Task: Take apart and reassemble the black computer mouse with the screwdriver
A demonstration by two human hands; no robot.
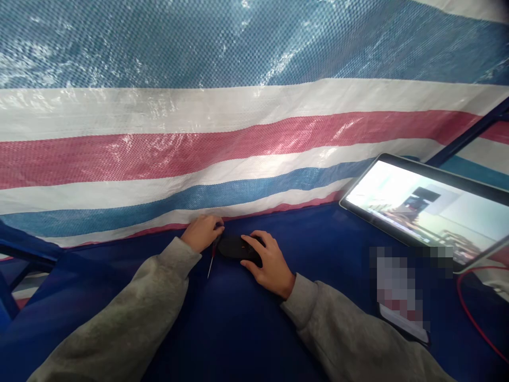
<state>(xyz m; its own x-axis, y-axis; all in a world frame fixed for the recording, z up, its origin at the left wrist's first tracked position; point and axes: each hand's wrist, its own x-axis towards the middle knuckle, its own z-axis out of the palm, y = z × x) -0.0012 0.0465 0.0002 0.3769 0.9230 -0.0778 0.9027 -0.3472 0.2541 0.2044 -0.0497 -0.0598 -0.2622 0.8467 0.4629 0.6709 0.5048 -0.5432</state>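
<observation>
A black computer mouse (235,247) lies on the dark blue table (222,318) close to the striped tarp. My right hand (268,262) rests on its right side, fingers curled over the top and gripping it. My left hand (202,232) is closed just left of the mouse, holding a thin screwdriver (212,258) with a red handle; its metal shaft points down toward me. Both arms wear grey sleeves.
A blue, white and red striped tarp (238,132) hangs as a wall right behind the table. A tablet (429,209) with a lit screen leans at the right. A red cable (473,313) curves at the far right. A blurred-out item (401,292) lies beside the tablet.
</observation>
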